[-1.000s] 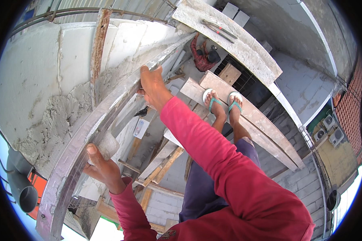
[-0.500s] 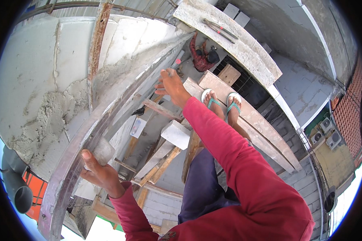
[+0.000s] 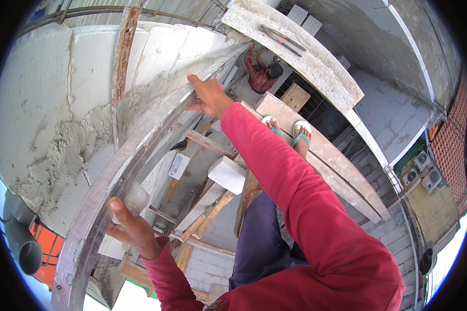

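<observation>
A long metal straightedge (image 3: 140,139), smeared with mortar, runs along the face of a pale block wall (image 3: 41,78), curving in the fisheye picture. Toward its far end my right hand (image 3: 208,96) grips it, thumb over the upper edge and fingers under. My left hand (image 3: 132,228) is on its nearer part, thumb raised against the bar's side and fingers curled at the lower edge, partly hidden. Just beyond the left thumb is a pale grey squarish piece (image 3: 136,198); I cannot make out what it is.
My sandalled feet stand on wooden planks (image 3: 324,155) high up. Below are timber props (image 3: 205,207), a white block (image 3: 227,174) and a crouching person in a checked shirt (image 3: 261,75). Long-handled cutters (image 3: 283,39) lie on a concrete ledge (image 3: 316,65). A rusty upright (image 3: 123,62) crosses the wall.
My right hand has moved left and slightly down, from the air beside the straightedge onto it. My left hand has shifted a little to the right, still at the bar.
</observation>
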### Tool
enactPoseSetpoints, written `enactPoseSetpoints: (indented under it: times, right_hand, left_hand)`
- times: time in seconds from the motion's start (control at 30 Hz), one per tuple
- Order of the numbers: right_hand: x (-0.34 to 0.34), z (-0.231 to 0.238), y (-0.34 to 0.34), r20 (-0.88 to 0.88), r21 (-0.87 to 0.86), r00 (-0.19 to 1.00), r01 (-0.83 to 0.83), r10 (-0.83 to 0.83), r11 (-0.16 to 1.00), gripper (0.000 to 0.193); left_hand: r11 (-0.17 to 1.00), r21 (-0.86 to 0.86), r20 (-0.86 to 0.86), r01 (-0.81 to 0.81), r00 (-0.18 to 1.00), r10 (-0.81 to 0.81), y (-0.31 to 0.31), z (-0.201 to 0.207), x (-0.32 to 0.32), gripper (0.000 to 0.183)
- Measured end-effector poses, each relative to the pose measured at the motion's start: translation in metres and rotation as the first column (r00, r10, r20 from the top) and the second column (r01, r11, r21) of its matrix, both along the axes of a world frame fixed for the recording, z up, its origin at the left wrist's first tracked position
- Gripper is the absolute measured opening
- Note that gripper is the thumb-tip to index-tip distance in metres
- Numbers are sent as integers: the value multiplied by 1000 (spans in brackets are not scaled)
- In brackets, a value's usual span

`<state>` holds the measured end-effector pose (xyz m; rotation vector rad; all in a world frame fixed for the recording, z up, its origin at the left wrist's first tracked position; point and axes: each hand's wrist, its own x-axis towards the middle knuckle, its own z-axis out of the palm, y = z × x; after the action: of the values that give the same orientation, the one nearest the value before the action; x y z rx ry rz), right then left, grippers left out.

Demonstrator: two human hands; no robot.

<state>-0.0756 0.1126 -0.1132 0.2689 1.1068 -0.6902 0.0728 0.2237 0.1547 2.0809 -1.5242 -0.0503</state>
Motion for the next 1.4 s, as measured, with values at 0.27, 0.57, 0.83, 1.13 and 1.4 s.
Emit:
enactPoseSetpoints:
  times: [0.27, 0.57, 0.83, 1.13, 1.4]
  right_hand:
    - [43, -55, 10, 101, -48, 993, 57, -52, 997, 45]
    - [68, -99, 15, 161, 108, 983, 75, -92, 991, 91]
    - [42, -52, 59, -16, 196, 996, 87, -86, 977, 67]
    - [23, -70, 143, 65, 148, 993, 85, -95, 985, 54]
    - [31, -59, 175, 4, 146, 999, 38, -39, 989, 61]
  left_hand:
    - [986, -36, -207, -163, 966, 153, 5, -4, -8, 50]
    - [987, 110, -228, -114, 964, 137, 42, 0, 20, 75]
    - [956, 270, -160, 117, 984, -76, 83, 11, -19, 57]
    - [818, 509, -160, 268, 963, -216, 154, 14, -33, 51]
    - [752, 651, -162, 99, 987, 10, 198, 26, -44, 54]
